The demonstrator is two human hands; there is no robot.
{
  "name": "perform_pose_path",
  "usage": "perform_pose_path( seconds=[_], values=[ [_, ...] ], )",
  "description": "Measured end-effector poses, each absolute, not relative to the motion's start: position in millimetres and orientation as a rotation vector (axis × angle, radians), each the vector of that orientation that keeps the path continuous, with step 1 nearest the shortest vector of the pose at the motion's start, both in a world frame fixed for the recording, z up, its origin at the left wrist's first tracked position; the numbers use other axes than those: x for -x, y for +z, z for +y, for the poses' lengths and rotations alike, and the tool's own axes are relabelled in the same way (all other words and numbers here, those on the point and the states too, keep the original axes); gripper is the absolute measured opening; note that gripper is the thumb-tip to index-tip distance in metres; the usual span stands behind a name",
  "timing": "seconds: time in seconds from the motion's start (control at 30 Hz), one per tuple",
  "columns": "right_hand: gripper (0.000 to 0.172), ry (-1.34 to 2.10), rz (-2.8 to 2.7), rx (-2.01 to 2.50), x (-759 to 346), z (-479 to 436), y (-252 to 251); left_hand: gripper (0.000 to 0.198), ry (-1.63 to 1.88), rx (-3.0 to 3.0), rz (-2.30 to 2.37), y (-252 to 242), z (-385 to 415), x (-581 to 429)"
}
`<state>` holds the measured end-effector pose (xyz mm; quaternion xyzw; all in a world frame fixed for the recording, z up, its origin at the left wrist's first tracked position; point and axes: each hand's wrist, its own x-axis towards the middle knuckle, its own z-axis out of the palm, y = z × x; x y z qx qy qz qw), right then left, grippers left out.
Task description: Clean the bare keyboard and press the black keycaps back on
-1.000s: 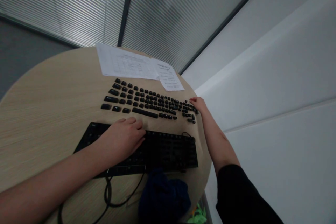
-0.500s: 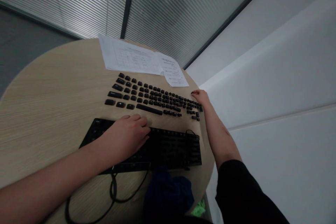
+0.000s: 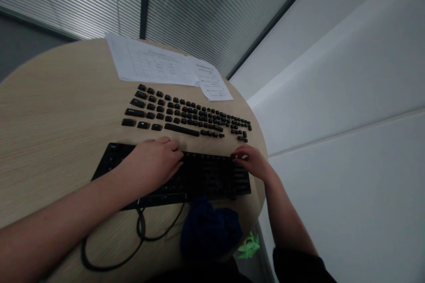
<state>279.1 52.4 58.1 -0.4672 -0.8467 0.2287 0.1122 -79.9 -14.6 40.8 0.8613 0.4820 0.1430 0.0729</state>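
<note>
A black keyboard (image 3: 212, 177) lies on the round wooden table, with many of its key positions bare on the right. Over its upper middle rests my left hand (image 3: 157, 157), fingers curled down at the far edge; their tips are partly hidden. My right hand (image 3: 250, 159) is at the keyboard's upper right corner, thumb and finger pinched on a small dark keycap (image 3: 233, 156). Beyond the keyboard, several loose black keycaps are laid out in rows, with a long space bar (image 3: 182, 130) in the nearest row.
Printed papers (image 3: 156, 64) lie at the table's far side. A black cable (image 3: 141, 225) loops in front of the keyboard, beside a dark blue cloth (image 3: 210, 232). Something bright green (image 3: 249, 246) shows below the table edge. A white wall (image 3: 348, 110) stands at the right.
My right hand has come back from the right end of the loose keycaps to the keyboard's upper right corner. My left hand has stayed on the keyboard. The view has shifted slightly.
</note>
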Motion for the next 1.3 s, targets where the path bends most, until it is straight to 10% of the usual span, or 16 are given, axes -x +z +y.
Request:
perform_pose_path(
  seconds=[1.3],
  values=[
    [0.014,0.272,-2.835,1.547,-264,53,54,0.028,0.266,-2.633,1.48,47,-14,80]
  ],
)
